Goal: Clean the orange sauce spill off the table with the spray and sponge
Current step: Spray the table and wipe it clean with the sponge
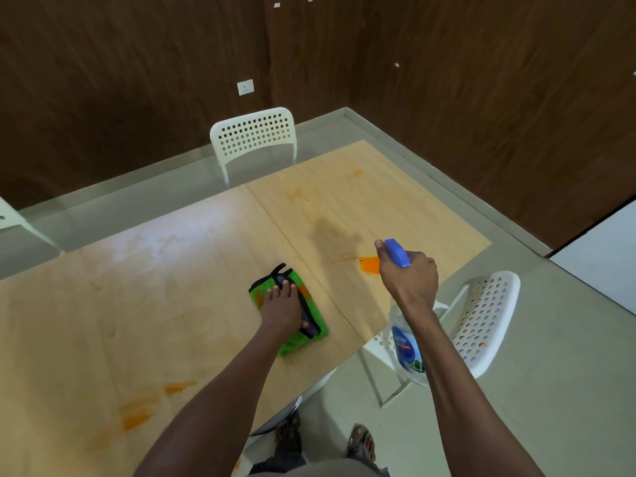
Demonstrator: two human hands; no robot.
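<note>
A bright orange sauce blot [370, 264] lies on the light wooden table [137, 304], near its right edge, with a thin streak trailing left. My right hand [407, 273] grips a clear spray bottle [407, 346] with a blue nozzle head [397, 252], held just above and right of the blot; my forefinger points forward beside the nozzle. My left hand [280, 304] presses flat on a green sponge pad [292, 306] with a black strap, on the table left of the blot. Fainter orange smears [137, 416] mark the near left, and others sit farther back.
A white perforated chair [256, 136] stands at the table's far side, another white chair [481, 318] at the right beside my arm. Dark wood walls close the corner behind. My sandalled feet [359, 440] show on the grey floor below.
</note>
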